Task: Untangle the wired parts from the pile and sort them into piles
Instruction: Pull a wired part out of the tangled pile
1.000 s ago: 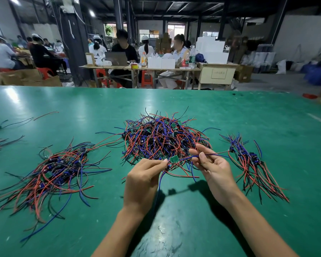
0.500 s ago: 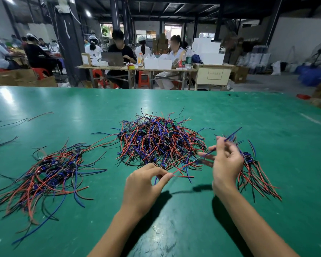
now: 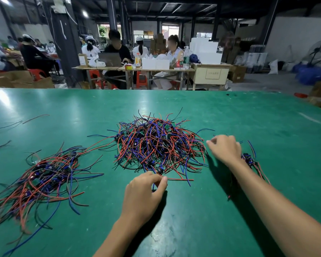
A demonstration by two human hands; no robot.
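On the desk [image 3: 230, 115] two sorted piles flank a big tangled pile [image 3: 159, 145]; left hand [image 3: 145, 193] pinches a wire there; right hand [image 3: 225, 150] seems loose, empty; most remains.

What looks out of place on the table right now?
A few loose wires lie alone near the far left of the green table, apart from the three piles. One red wire also trails from the central pile to the left pile.

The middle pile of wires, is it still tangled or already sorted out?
Tangled: in the middle pile red, blue and black wires cross every way.
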